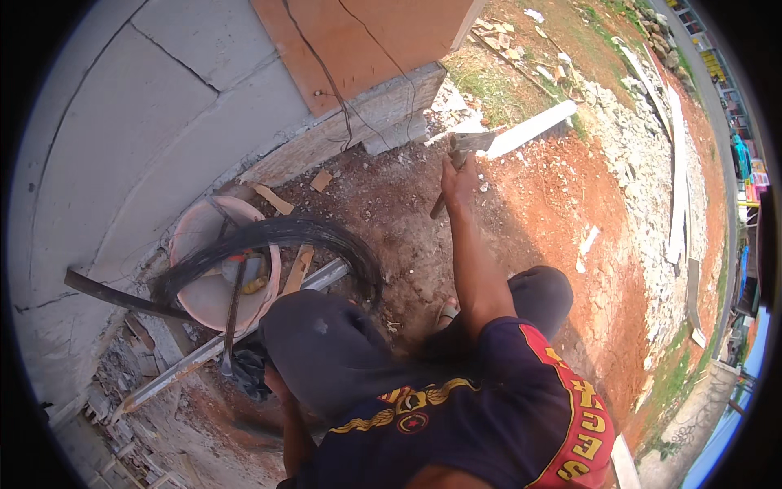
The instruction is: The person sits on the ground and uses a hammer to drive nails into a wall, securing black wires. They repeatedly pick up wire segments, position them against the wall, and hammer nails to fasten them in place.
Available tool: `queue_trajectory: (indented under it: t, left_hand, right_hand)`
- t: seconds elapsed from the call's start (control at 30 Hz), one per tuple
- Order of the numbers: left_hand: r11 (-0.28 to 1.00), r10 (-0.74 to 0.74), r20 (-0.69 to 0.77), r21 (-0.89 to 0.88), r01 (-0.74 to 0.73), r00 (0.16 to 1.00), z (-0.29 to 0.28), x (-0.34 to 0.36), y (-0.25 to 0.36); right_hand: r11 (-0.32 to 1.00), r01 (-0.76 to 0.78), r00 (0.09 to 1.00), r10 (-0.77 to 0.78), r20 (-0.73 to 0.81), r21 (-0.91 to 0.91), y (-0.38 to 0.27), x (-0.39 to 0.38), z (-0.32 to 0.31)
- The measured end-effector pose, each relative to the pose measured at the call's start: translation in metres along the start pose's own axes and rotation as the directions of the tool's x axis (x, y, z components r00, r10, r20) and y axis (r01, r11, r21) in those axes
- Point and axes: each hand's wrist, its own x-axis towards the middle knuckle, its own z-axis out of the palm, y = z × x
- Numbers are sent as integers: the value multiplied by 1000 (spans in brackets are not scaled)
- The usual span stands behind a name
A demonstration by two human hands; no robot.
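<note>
My right hand is stretched forward over the dirt, its fingers wrapped round the handle of a hammer. The hammer's grey metal head sticks out above the fist, in front of a bright white strip. My left hand hangs low beside my left knee, next to a black plastic bag. Its fingers are mostly hidden. A dark metal bar leans from a pink bucket down to the bag. Across the bucket lies a coil of black wire.
A concrete wall curves along the left, with an orange-brown panel at the top. Beside the bucket lie a long metal bar and a wood strip. Rubble and long white strips lie to the right.
</note>
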Motion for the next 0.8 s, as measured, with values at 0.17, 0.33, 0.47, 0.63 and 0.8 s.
queue_trajectory:
  t: [0.17,0.33,0.47,0.63,0.8]
  left_hand:
    - [497,-363,95,-821,279,927,-110,-51,-6]
    - [647,-461,182,-600,470,868,-259,-99,10]
    - [775,-446,231,-383,502,865,-301,-133,60]
    - [877,-52,461,445,-181,886,-389,-193,118]
    - [846,-477,544,71,529,690,-429,-224,187]
  right_hand:
    - [976,-185,981,189,30,-118,10,39,-21]
    - [908,-231,970,245,-4,-351,-20,79,-119]
    - [801,-328,929,369,-17,-501,-74,123,-255]
    - [705,-351,879,475,42,-616,-144,146,-433]
    - [703,-391,889,457,-44,-595,-202,180,-504]
